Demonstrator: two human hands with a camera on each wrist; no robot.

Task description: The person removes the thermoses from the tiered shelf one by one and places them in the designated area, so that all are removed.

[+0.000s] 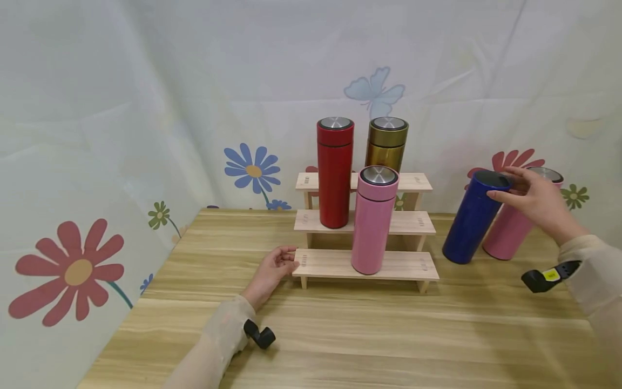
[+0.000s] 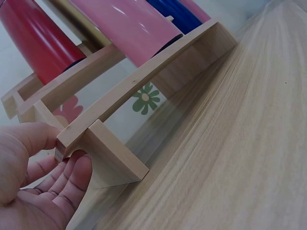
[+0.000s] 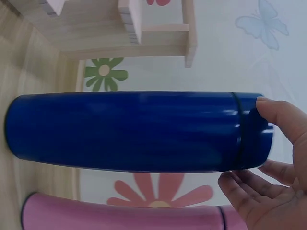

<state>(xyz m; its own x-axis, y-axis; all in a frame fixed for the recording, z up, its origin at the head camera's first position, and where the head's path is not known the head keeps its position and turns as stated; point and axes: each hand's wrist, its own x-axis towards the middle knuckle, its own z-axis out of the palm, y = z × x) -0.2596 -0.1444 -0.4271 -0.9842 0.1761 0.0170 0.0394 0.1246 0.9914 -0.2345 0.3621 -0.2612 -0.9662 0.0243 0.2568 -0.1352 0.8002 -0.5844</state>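
My right hand (image 1: 539, 202) holds a blue thermos flask (image 1: 471, 221) round its lid. In the right wrist view the thumb lies on one side of the blue lid and the fingers on the other. My left hand (image 2: 43, 177) pinches the left end of the lowest step of a wooden three-step display stand (image 1: 325, 262), thumb above and fingers under the board. On that stand, a pink thermos flask (image 1: 373, 227) stands on the bottom step and a red one (image 1: 335, 173) on the middle step. A gold thermos flask (image 1: 386, 146) is behind, partly hidden.
A second pink thermos flask (image 1: 507, 229) stands right behind the blue one, partly covered by it and my right hand. The wooden table (image 1: 340, 335) ends at a white flower-printed cloth (image 1: 170, 97). Each wrist wears a black camera mount.
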